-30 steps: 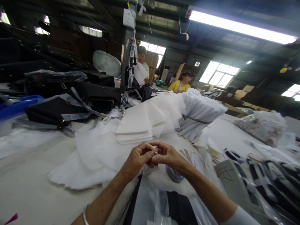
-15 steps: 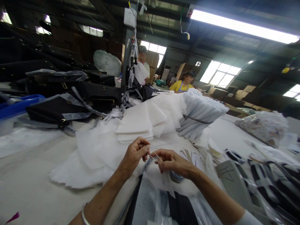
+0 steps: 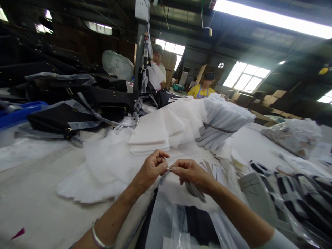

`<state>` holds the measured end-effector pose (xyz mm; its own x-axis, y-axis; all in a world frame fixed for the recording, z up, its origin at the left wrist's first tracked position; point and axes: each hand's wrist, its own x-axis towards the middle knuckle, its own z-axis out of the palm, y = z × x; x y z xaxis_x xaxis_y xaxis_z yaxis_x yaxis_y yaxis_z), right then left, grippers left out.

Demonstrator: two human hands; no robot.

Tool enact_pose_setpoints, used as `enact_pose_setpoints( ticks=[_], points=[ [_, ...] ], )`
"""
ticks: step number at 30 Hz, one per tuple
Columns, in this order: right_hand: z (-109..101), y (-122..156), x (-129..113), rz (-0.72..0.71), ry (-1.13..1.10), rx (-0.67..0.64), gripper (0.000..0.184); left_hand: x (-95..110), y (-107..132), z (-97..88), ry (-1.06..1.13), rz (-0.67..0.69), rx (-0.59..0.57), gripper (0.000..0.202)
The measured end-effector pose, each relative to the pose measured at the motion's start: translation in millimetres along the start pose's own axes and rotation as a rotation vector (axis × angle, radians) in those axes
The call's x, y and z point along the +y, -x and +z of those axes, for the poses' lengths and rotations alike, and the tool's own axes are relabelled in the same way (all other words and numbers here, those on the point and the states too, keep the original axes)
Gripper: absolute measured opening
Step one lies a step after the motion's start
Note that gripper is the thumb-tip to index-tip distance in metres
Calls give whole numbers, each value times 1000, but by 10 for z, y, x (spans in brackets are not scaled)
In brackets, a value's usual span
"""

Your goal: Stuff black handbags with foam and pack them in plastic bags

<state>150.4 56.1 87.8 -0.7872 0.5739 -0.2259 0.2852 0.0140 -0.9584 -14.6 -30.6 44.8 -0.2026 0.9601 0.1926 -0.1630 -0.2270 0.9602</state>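
My left hand point(image 3: 153, 167) and my right hand point(image 3: 193, 174) meet above the table, each with thumb and fingertips pinched. Between them runs a thin white string point(image 3: 170, 168), gripped from both sides. Under my right hand is a blurred grey flat thing point(image 3: 195, 192); whether it hangs from the string I cannot tell. Directly below lies a black bag-like item point(image 3: 199, 224), partly covered by clear plastic film and a grey sheet point(image 3: 162, 216). The fingers hide the ends of the string.
Stacked white sheets point(image 3: 150, 129) and a strapped bundle of foam sheets point(image 3: 224, 121) lie ahead. Black bags point(image 3: 59, 119) crowd the left, near a blue tray point(image 3: 20, 114). At right are a grey bin point(image 3: 255, 197) and plastic-wrapped straps point(image 3: 293, 197). Two co-workers point(image 3: 202, 90) stand beyond.
My hands have drawn closer together, and my right hand has risen slightly. The string's crossed loose ends now show less. The grey thing below my right hand looks different and blurred.
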Motion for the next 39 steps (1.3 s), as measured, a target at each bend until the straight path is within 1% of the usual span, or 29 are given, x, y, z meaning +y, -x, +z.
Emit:
enact_pose_setpoints(
  ticks=[3,5,7,9,10,12,15,17,19,22,24,27,30,33,35,39],
  points=[
    [-74,22,-18,29,121,51,35,-6,-28,-45,-44,-23,-46,30],
    [-134,22,12,67,243,61,31,-17,-43,-62,-128,-78,-90,31],
    [-185,5,84,110,485,101,24,-33,-47,-78,-326,-173,-80,26],
    [-209,-25,176,140,738,154,19,-55,-37,-99,-547,-257,-28,19],
    [-207,-42,220,149,825,176,16,-69,-27,-110,-630,-278,-2,15],
    [-178,-72,288,165,900,198,14,-109,-5,-129,-710,-290,27,11],
    [-95,-108,318,202,921,190,13,-208,12,-143,-744,-326,8,12],
    [-37,-134,304,240,902,158,14,-298,3,-146,-705,-369,-21,14],
    [15,-174,287,282,855,118,15,-385,-19,-148,-639,-424,-43,20],
    [92,-256,298,309,742,67,16,-454,-55,-160,-542,-482,-68,31],
    [152,-313,336,311,630,31,15,-438,-69,-177,-499,-480,-94,35],
    [243,-368,420,315,420,-12,14,-358,-74,-210,-456,-417,-150,38],
    [291,-376,501,300,240,5,15,-292,-75,-236,-420,-366,-214,42],
    [292,-372,549,290,124,49,14,-269,-70,-233,-414,-387,-265,46],
    [284,-375,558,289,76,69,14,-261,-61,-218,-458,-392,-248,41],
    [263,-359,523,299,18,53,16,-248,-36,-196,-601,-355,-156,25]
  ],
)
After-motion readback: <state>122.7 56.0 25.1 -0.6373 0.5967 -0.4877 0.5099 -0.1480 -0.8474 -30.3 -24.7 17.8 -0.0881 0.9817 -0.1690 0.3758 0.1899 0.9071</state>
